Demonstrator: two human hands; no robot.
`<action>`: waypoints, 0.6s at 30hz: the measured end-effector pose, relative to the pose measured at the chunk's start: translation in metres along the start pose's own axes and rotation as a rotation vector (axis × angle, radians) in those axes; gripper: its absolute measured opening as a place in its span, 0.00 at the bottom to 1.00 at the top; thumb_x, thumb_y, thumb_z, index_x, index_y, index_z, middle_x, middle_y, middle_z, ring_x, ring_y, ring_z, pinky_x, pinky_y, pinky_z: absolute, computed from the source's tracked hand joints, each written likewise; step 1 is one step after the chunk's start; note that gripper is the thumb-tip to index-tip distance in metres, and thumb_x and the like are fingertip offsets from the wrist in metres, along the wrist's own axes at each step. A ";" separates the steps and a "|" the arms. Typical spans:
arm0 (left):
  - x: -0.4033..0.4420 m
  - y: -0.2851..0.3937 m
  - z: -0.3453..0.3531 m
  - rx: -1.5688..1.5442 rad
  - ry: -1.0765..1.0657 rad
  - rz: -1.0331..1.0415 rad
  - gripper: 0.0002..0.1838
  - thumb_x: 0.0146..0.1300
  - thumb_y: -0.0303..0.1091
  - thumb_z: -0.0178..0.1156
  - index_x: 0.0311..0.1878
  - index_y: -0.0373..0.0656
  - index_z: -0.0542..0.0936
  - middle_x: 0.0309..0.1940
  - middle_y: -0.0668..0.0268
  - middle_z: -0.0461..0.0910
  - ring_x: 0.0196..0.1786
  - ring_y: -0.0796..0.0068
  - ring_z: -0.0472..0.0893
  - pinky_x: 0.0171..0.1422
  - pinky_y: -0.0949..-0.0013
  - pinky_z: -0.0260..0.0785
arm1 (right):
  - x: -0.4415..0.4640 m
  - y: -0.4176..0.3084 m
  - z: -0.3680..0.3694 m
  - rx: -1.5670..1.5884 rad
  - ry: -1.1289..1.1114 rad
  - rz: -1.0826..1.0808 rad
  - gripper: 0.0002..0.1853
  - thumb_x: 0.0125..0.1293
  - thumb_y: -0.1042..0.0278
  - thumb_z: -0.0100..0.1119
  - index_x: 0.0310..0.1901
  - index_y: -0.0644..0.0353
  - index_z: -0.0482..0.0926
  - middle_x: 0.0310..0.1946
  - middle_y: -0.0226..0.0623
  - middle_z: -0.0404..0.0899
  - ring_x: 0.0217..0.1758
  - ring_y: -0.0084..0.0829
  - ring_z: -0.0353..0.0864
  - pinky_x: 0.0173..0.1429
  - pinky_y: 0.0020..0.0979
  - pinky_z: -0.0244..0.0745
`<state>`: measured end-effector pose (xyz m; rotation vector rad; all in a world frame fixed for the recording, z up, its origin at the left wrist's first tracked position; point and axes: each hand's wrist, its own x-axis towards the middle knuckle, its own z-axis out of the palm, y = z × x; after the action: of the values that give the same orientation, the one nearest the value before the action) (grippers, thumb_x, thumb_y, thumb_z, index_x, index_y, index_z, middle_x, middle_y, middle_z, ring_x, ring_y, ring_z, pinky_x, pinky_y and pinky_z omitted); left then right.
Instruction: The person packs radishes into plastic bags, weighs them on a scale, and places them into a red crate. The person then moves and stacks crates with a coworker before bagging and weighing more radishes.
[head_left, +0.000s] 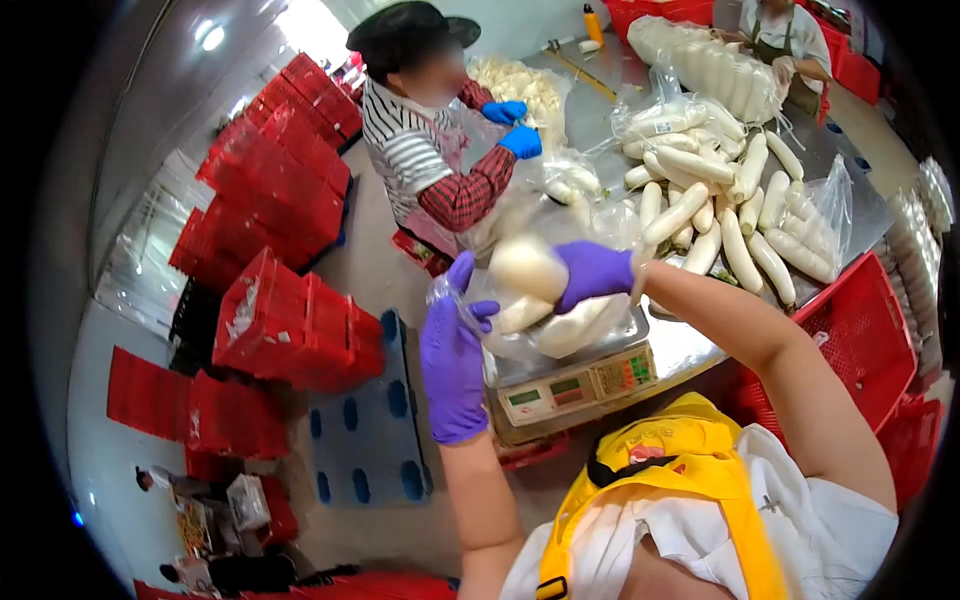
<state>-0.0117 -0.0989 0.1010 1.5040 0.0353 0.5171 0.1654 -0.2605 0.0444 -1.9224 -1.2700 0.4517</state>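
Radishes (570,333) lie on a scale (575,390) at the bench's (690,345) near edge. Behind, to the right, is a radish pile (735,245). Left of the bench: 1 person (405,150), then stacked crates (295,325).

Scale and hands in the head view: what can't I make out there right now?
Head view, scale digits: too small to read.
Head view, white radish at the right hand: smeared by blur, so its outline is unclear.
Head view, scale plate: mostly covered by the bagged radishes.
Head view, left palm: turned away, behind the back of the left hand.
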 end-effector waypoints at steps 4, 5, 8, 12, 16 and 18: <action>-0.005 -0.013 -0.031 -0.286 0.007 -0.018 0.27 0.71 0.43 0.49 0.67 0.36 0.66 0.64 0.60 0.70 0.40 0.82 0.76 0.45 0.79 0.66 | 0.037 0.083 0.051 -0.486 -0.020 0.073 0.23 0.43 0.54 0.71 0.42 0.55 0.83 0.41 0.46 0.83 0.45 0.46 0.82 0.52 0.39 0.76; -0.007 -0.010 -0.032 -0.303 0.010 -0.048 0.27 0.71 0.43 0.49 0.66 0.35 0.66 0.62 0.60 0.72 0.37 0.82 0.77 0.43 0.80 0.66 | 0.034 0.077 0.052 -0.602 -0.027 0.143 0.21 0.44 0.55 0.70 0.41 0.56 0.83 0.40 0.46 0.83 0.45 0.47 0.82 0.52 0.40 0.76; -0.011 -0.014 -0.036 -0.193 -0.016 -0.026 0.26 0.71 0.42 0.49 0.66 0.35 0.67 0.61 0.60 0.73 0.36 0.83 0.77 0.42 0.80 0.66 | 0.038 0.088 0.057 -0.731 -0.029 0.134 0.19 0.45 0.58 0.67 0.40 0.55 0.84 0.39 0.46 0.83 0.45 0.46 0.82 0.52 0.40 0.76; -0.013 -0.002 -0.030 -0.018 -0.006 -0.025 0.23 0.72 0.44 0.50 0.60 0.36 0.74 0.58 0.59 0.76 0.42 0.80 0.77 0.48 0.77 0.66 | 0.037 0.082 0.048 -1.007 -0.070 0.119 0.17 0.41 0.60 0.67 0.36 0.56 0.83 0.33 0.43 0.82 0.37 0.45 0.83 0.45 0.42 0.77; -0.020 -0.010 -0.031 0.182 0.036 -0.019 0.20 0.68 0.36 0.57 0.57 0.33 0.76 0.49 0.60 0.81 0.52 0.77 0.77 0.55 0.75 0.67 | 0.023 0.086 0.040 -1.002 -0.028 0.148 0.12 0.49 0.63 0.62 0.36 0.56 0.85 0.31 0.41 0.84 0.37 0.43 0.84 0.42 0.39 0.77; -0.025 -0.006 -0.032 0.592 0.156 0.069 0.11 0.66 0.33 0.60 0.44 0.34 0.83 0.36 0.59 0.83 0.39 0.78 0.79 0.43 0.72 0.71 | 0.011 0.078 0.036 -0.872 0.051 0.088 0.14 0.50 0.63 0.63 0.40 0.57 0.83 0.33 0.44 0.83 0.38 0.44 0.83 0.44 0.41 0.77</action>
<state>-0.0435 -0.0773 0.0855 2.0422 0.2795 0.7191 0.1950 -0.2525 -0.0365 -2.6797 -1.4894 -0.1600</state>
